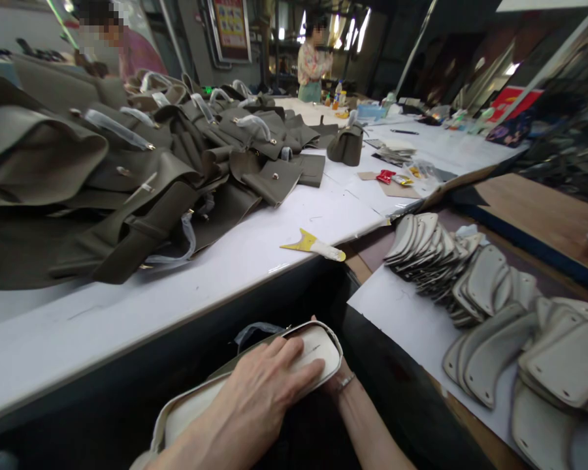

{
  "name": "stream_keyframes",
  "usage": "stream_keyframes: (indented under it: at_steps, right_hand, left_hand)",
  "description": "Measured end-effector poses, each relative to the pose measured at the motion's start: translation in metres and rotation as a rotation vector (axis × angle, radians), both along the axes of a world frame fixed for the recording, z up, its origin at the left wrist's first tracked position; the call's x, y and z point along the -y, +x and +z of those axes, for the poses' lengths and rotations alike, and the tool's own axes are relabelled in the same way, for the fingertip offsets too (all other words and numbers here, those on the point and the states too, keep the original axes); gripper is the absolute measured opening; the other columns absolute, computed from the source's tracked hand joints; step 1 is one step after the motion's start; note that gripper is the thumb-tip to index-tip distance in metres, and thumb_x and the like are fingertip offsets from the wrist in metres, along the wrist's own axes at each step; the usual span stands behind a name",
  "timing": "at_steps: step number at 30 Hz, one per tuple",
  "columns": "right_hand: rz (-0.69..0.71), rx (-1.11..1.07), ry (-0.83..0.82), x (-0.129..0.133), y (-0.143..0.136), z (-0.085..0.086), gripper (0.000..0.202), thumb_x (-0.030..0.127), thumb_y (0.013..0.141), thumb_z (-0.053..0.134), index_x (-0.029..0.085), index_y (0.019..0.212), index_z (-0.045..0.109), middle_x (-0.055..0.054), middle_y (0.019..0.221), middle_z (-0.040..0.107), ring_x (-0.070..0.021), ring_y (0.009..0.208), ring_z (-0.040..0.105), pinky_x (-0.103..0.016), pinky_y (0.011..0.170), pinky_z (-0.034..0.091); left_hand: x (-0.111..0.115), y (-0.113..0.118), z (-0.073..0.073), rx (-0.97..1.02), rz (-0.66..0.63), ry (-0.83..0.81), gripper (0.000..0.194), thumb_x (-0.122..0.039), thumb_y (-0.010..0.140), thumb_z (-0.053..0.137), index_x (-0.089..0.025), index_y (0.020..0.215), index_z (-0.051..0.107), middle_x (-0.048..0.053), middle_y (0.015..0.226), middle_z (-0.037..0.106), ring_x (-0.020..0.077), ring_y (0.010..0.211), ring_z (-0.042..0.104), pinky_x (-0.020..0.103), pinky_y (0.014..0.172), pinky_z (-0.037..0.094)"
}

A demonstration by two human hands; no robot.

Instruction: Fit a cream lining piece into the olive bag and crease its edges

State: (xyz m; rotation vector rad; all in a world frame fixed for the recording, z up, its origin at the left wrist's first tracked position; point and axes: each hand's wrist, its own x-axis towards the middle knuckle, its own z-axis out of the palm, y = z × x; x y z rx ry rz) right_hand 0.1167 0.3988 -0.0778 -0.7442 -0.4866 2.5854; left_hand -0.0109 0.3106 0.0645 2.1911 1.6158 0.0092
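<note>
My left hand (262, 391) lies flat, fingers apart, on the pale inner face of an olive bag piece (321, 346) that I hold in my lap below the table's edge. Most of my right hand (334, 384) is hidden beneath the far end of the same piece; only its wrist with a thin bracelet shows, so it seems to support the piece from under. A yellow-bladed tool with a white handle (313, 245) lies on the white table (255, 248) just beyond the piece.
A big heap of olive bag parts (127, 170) covers the table's left. Rows of pale cut pieces (475, 281) lie on a lower wooden bench to my right. A small olive bag (347, 145) stands farther back. Two people work in the distance.
</note>
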Motion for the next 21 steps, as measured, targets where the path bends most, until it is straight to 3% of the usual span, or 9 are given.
stream_keyframes:
  at_steps: [2, 6, 11, 17, 21]
  right_hand:
    - [-0.03, -0.026, -0.099, 0.001, 0.002, -0.002, 0.038, 0.052, 0.089, 0.056, 0.017, 0.082, 0.068, -0.007, 0.085, 0.07, -0.0228, 0.088, 0.065, -0.037, 0.084, 0.052]
    - [-0.074, -0.001, -0.102, -0.002, 0.007, -0.007, 0.028, 0.044, 0.087, 0.061, 0.017, 0.08, 0.066, -0.005, 0.086, 0.07, -0.0168, 0.084, 0.065, -0.029, 0.083, 0.051]
    - [-0.053, 0.034, -0.107, -0.002, 0.007, -0.011, 0.037, 0.049, 0.09, 0.057, 0.013, 0.086, 0.066, -0.007, 0.088, 0.069, -0.0174, 0.084, 0.066, -0.03, 0.081, 0.052]
    - [-0.08, 0.095, -0.054, -0.005, -0.004, -0.018, 0.04, 0.051, 0.092, 0.053, 0.016, 0.074, 0.06, -0.003, 0.072, 0.061, -0.0142, 0.071, 0.062, -0.027, 0.073, 0.051]
    - [-0.181, 0.198, 0.049, -0.005, -0.01, -0.027, 0.042, 0.052, 0.088, 0.061, 0.017, 0.066, 0.056, 0.001, 0.064, 0.055, -0.0121, 0.062, 0.056, -0.025, 0.063, 0.049]
  left_hand:
    - [-0.005, 0.004, 0.005, -0.093, -0.059, 0.001, 0.052, -0.003, 0.078, 0.046, -0.028, 0.123, 0.052, 0.007, 0.118, 0.057, 0.0248, 0.098, 0.057, 0.038, 0.079, 0.052]
    - [-0.011, 0.01, 0.006, -0.201, -0.162, 0.052, 0.047, -0.002, 0.08, 0.042, -0.02, 0.123, 0.051, 0.013, 0.125, 0.055, 0.0305, 0.113, 0.053, 0.044, 0.087, 0.052]
    - [-0.023, 0.009, 0.001, -0.036, -0.058, -0.01, 0.036, -0.009, 0.074, 0.053, -0.024, 0.106, 0.059, 0.006, 0.131, 0.054, 0.0256, 0.101, 0.059, 0.038, 0.077, 0.056]
    - [-0.028, 0.011, -0.007, -0.017, -0.081, 0.06, 0.043, -0.008, 0.078, 0.047, -0.017, 0.12, 0.054, 0.01, 0.126, 0.057, 0.0274, 0.107, 0.058, 0.042, 0.09, 0.053]
    - [-0.024, 0.012, -0.013, -0.039, -0.097, 0.12, 0.043, -0.007, 0.074, 0.05, -0.016, 0.116, 0.055, 0.011, 0.123, 0.058, 0.0271, 0.1, 0.058, 0.041, 0.086, 0.053]
